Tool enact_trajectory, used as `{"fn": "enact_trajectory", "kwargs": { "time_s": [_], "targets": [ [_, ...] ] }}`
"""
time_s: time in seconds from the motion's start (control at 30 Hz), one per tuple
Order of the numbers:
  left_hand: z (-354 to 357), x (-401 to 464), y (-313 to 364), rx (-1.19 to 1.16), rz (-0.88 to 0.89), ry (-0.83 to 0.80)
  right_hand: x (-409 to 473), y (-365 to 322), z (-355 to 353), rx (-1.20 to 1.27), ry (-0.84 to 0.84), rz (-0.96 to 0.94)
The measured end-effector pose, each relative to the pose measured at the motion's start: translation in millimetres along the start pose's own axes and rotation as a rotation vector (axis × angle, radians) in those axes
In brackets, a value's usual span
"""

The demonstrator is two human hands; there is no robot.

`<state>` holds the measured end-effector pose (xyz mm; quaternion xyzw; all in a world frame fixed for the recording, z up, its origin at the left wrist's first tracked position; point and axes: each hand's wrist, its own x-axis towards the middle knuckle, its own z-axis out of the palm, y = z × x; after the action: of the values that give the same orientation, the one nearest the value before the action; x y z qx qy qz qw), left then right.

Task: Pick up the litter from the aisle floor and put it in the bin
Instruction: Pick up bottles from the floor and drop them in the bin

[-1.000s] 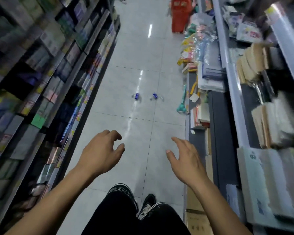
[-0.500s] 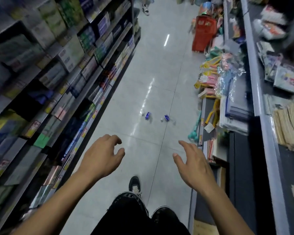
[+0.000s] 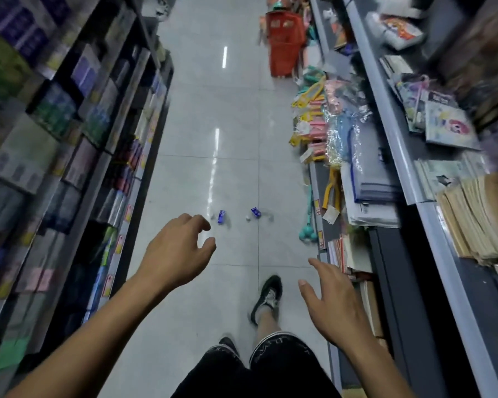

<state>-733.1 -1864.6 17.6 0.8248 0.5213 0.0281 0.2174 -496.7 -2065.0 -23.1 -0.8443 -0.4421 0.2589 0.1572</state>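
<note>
Two small blue wrappers lie on the pale tiled aisle floor ahead of me: the left wrapper (image 3: 221, 217) and the right wrapper (image 3: 255, 212), with a tiny white scrap (image 3: 247, 217) beside the right one. My left hand (image 3: 177, 249) hangs in the air just short of the left wrapper, fingers loosely curled and holding nothing. My right hand (image 3: 328, 297) is lower and to the right, fingers spread and relaxed, also holding nothing. No bin is plainly visible.
Stocked shelves (image 3: 78, 145) line the left side. On the right, a grey shelf unit (image 3: 391, 133) carries books, paper and packaged goods that stick out into the aisle. A red shopping basket (image 3: 283, 44) stands far down the aisle. My shoe (image 3: 266, 297) is stepping forward.
I have walked forward down the aisle; the blue wrappers are nearer to my hands. Both hands stay raised and hold nothing. My right foot has stepped ahead.
</note>
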Motion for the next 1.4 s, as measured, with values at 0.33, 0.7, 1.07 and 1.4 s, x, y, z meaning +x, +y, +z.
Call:
{"fn": "enact_trajectory", "kwargs": {
  "time_s": [0.33, 0.7, 1.07, 1.4],
  "targets": [
    [-23.2, 157.8, 55.5, 0.016, 0.008, 0.017, 166.6, -10.7, -50.5, 0.055, 0.006, -0.012],
    [-40.3, 244.3, 26.9, -0.002, -0.167, 0.057, 326.3, -63.4, -61.5, -0.087, -0.178, -0.167],
    [-14.6, 347.7, -47.2, -0.079, -0.166, -0.098, 407.1, -101.0, -2.7, -0.148, -0.247, -0.035],
    [174.5, 466.1, -114.4, -0.264, -0.324, -0.035, 518.6, 1.4, 161.1, -0.177, -0.342, 0.038]
  ]
}}
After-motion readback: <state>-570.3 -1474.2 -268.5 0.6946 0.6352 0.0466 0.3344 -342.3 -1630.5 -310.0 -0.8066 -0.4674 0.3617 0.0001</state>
